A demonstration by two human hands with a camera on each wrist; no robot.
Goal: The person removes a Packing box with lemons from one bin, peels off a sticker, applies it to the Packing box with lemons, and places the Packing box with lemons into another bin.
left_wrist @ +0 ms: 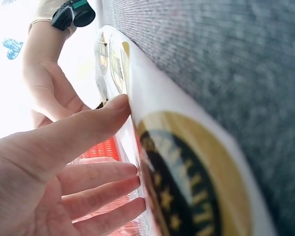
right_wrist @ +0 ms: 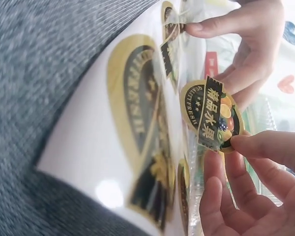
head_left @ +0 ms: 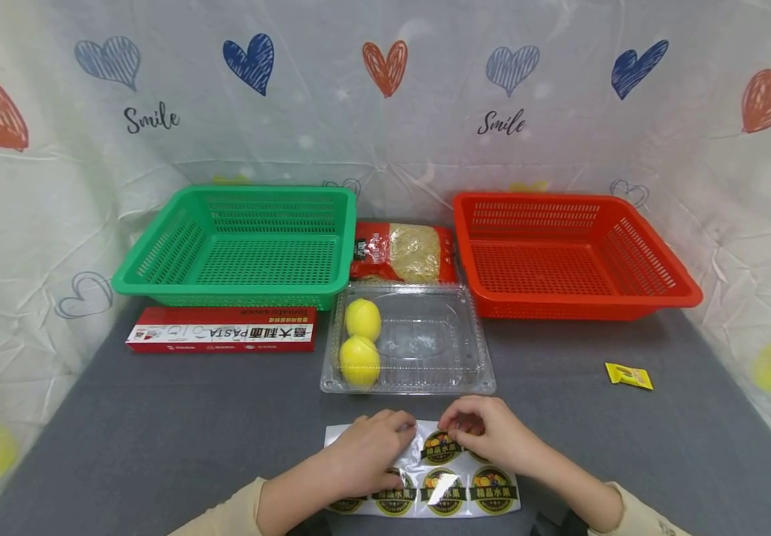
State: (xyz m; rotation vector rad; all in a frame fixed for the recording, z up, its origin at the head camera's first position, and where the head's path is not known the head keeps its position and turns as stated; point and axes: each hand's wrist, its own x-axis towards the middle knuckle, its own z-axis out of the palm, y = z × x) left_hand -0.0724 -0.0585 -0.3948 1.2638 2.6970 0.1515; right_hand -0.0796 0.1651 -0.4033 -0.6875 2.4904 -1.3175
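Note:
A white sheet [head_left: 337, 432] of round black-and-gold fruit stickers lies on the dark table. My left hand [head_left: 375, 450] rests on it, with the thumb and fingertips pressing the surface. Over the sheet's upper part, my right hand [head_left: 492, 432] pinches a sticker [right_wrist: 214, 115] between thumb and fingers. In the right wrist view that sticker stands up from the backing; whether its lower edge still touches is hard to tell. Just beyond the sheet is a clear plastic container [head_left: 425, 381] with two yellow lemon-like fruits [head_left: 361, 342] on its left side.
A green basket [head_left: 264, 298] stands at back left and a red basket [head_left: 579, 309] at back right. Between them lies a red-and-clear food bag [head_left: 412, 253]. A red-and-white pasta box [head_left: 220, 330] sits before the green basket; a small yellow packet [head_left: 629, 376] lies at right.

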